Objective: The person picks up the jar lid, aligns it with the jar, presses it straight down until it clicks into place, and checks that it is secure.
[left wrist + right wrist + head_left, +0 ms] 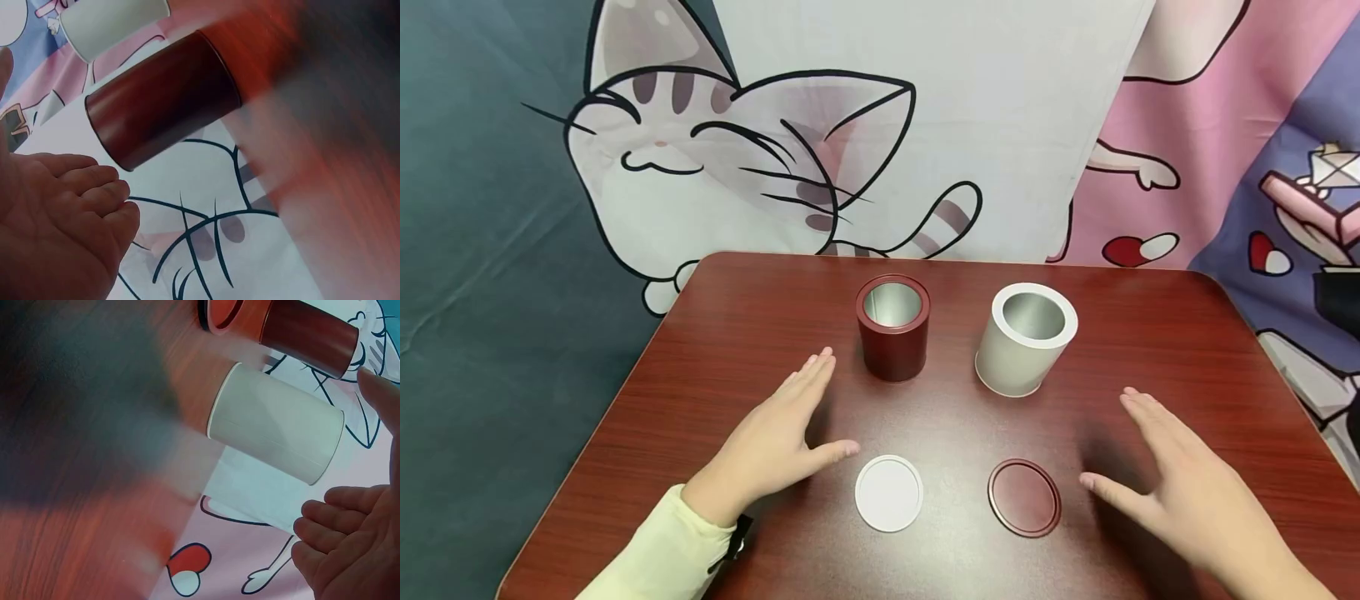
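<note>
A dark red canister (pixel 892 350) stands upright and uncovered near the back of the table, its inside silvery. To its right is a white canister (pixel 1018 358), also upright with its top uncovered. In front of them lie a white round lid (pixel 889 493) and a dark red round lid (pixel 1025 498). My left hand (pixel 775 446) hovers left of the white lid, fingers straight and thumb spread, holding nothing. On the other side my right hand (pixel 1187 492) is held right of the red lid, likewise straight-fingered and holding nothing. Both wrist views show the palms bare.
The reddish-brown wooden table (pixel 700 400) has rounded back corners. Behind it hangs a cloth printed with a cartoon cat (pixel 715 167), with pink and purple printed sections at the right. A dark object (pixel 1337 300) shows at the right edge.
</note>
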Available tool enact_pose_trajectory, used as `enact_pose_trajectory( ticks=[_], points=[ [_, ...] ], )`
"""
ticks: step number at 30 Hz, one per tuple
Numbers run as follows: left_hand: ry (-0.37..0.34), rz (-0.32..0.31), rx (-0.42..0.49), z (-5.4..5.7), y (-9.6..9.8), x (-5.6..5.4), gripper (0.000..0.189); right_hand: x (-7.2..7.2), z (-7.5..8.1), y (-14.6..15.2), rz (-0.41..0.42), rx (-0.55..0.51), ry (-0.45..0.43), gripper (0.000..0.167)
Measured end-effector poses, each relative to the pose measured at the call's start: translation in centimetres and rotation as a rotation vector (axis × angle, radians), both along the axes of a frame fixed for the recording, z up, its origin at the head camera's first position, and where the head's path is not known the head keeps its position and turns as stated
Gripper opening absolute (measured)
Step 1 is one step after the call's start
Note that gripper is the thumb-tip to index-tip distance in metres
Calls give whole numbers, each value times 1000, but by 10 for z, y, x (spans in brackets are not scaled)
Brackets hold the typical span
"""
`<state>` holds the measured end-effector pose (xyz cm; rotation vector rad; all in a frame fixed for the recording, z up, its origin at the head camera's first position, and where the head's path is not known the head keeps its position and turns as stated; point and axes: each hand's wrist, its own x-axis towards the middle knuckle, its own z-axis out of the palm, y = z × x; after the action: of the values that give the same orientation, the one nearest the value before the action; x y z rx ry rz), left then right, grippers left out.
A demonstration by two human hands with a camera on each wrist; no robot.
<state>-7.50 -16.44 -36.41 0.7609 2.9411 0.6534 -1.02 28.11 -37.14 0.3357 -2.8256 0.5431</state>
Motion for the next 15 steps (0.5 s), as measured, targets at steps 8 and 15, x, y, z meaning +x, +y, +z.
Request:
enact_pose_trajectory(
  ticks=[8,15],
  points=[
    [-50,9,42,-6,8,4,107,1,-8,-2,14,15,-7,106],
    [-73,-8,57,-15,16,6,107,3,-15,-3,17,35,-3,103]
  ],
)
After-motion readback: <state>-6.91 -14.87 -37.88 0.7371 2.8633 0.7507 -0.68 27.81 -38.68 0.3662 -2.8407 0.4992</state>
